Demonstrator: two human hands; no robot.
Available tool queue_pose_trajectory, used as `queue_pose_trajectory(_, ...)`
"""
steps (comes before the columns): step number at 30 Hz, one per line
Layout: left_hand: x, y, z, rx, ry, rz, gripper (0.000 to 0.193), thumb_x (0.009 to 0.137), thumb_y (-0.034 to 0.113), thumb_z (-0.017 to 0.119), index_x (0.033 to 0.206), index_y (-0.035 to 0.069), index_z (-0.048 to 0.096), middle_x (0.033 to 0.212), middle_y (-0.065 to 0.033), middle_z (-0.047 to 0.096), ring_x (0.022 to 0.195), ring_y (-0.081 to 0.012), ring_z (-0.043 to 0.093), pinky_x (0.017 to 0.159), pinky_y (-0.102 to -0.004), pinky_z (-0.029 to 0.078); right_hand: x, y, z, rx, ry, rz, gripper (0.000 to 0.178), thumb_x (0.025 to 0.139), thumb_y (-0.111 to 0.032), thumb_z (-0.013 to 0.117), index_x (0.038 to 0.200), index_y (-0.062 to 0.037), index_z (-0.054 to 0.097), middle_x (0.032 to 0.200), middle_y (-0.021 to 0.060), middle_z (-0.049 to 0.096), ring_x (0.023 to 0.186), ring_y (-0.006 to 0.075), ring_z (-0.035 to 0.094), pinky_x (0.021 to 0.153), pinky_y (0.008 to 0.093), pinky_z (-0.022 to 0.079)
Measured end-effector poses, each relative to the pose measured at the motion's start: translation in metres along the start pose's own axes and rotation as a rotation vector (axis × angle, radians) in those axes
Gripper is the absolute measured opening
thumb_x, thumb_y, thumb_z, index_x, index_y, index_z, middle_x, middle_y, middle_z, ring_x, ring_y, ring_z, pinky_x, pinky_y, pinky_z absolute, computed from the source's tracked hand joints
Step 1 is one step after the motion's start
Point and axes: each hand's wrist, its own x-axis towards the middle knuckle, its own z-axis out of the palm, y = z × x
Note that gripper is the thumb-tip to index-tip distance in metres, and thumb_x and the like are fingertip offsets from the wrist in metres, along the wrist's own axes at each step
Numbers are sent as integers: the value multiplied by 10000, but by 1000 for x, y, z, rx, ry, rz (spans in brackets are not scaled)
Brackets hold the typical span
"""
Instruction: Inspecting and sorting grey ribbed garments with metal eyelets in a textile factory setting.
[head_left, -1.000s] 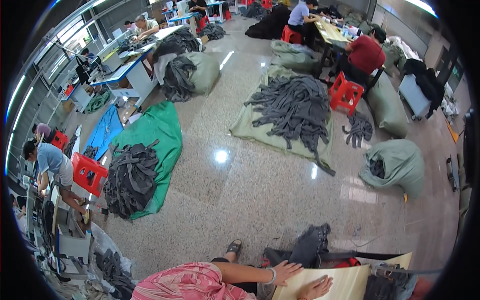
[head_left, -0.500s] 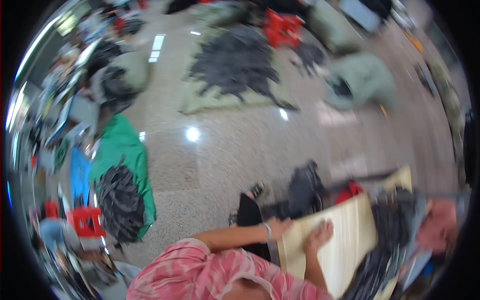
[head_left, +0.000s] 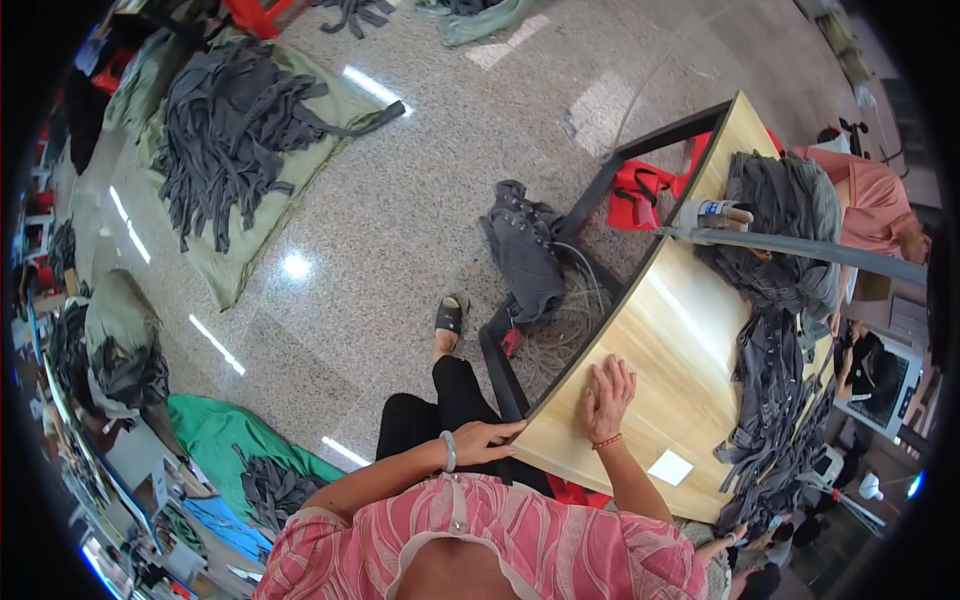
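My left hand, with a pale bangle at its wrist, touches the near left corner of a light wood table. Its fingers stretch over the edge with nothing seen in them. Flat on the tabletop, a little farther right, lies my right hand, fingers apart and empty, a beaded bracelet at the wrist. A small white paper square lies to the right of that wrist. Along the table's right side are heaped dark grey garments.
A grey garment hangs beside the black table frame. A red bag is under the far part, and a grey bar crosses above. Dark cloth lies on a green sheet at left. Another person is at right.
My view has swung to the right, so the floor piles shift left and more of the table shows. Both hands stay at the table; the white paper square is now visible.
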Motion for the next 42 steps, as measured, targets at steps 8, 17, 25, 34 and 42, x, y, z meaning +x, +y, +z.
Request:
queue_pose_trajectory(8, -2, 0, -21, -93, -177, -50, 669, 907, 314, 570, 1455, 50, 292, 1350, -176, 510, 1172, -297, 559, 974, -356, 438, 98, -115, 55, 250, -107, -39, 526, 768, -189, 676, 1268, -114, 533, 1336, 80, 499, 1286, 296, 405, 1104, 502, 207)
queue_pose_trajectory(17, 1, -46, -56, -94, -197, -130, 551, 924, 355, 582, 1379, 77, 444, 1231, -199, 573, 1137, -322, 556, 969, -358, 427, 203, -64, 320, 346, -553, 639, 972, 679, -366, 773, 1460, -123, 247, 1445, 146, 370, 1378, 337, 263, 1123, 521, 174)
queue_pose_trajectory(25, 10, -199, -185, -247, 350, -260, 579, 853, 167, 693, 1353, 12, 446, 1316, -157, 526, 1227, -244, 500, 1024, -333, 376, 281, 92, 478, -337, -392, 425, 1240, 536, -462, 849, 1490, -110, 138, 1514, 200, 201, 1402, 395, 178, 1100, 620, 127)
queue_pose_trajectory(34, 8, -254, -225, -896, 439, -469, 471, 932, 95, 573, 1371, 16, 420, 1308, -121, 539, 1222, -193, 498, 1031, -322, 376, 292, 131, 548, -209, -599, 677, 609, 707, -211, 729, 1265, -109, 506, 1095, 172, 648, 1052, 335, 613, 876, 404, 502)
queue_pose_trajectory(42, -7, -301, -217, -1091, 642, -638, 601, 920, 432, 565, 1357, 53, 404, 1208, -125, 585, 1114, -239, 560, 952, -406, 440, 259, 1, 430, 50, -497, 371, 493, 646, -246, 727, 1091, -94, 581, 1008, 162, 642, 928, 356, 633, 812, 444, 516)
